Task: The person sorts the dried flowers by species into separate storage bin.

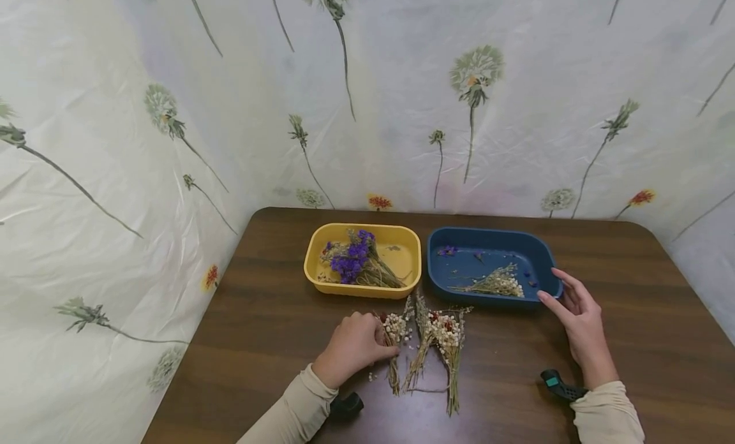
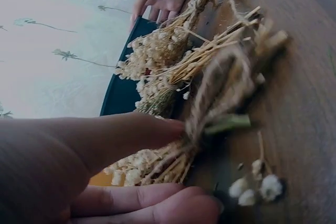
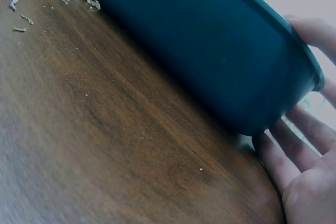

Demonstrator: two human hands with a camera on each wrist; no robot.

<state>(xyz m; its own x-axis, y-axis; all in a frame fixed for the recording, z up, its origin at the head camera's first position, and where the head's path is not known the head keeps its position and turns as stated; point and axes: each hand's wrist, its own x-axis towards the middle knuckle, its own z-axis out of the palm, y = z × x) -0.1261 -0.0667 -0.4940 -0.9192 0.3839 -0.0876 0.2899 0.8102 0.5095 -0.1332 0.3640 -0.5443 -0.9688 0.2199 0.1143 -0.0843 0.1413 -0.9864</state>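
My left hand (image 1: 357, 343) pinches a small bunch of dried flowers (image 1: 395, 328) between thumb and fingers, low over the table. In the left wrist view its twine tie (image 2: 194, 124) shows at the thumb tip. Just to its right lie more tied bunches of dried flowers (image 1: 449, 331), cream heads toward the trays and stems toward me. My right hand (image 1: 582, 319) holds the near right corner of a blue tray (image 1: 488, 232), thumb and fingers around its rim and end wall. Inside that tray lies a cream sprig (image 1: 501, 282) with a few purple petals.
Left of the blue tray stands a yellow tray (image 1: 363, 291) holding purple dried flowers (image 1: 351, 262) and stems. Loose white blossoms (image 2: 257, 190) and crumbs lie on the brown table (image 1: 505, 374). A floral-print curtain (image 1: 390, 112) hangs behind the table. Black straps are at both wrists.
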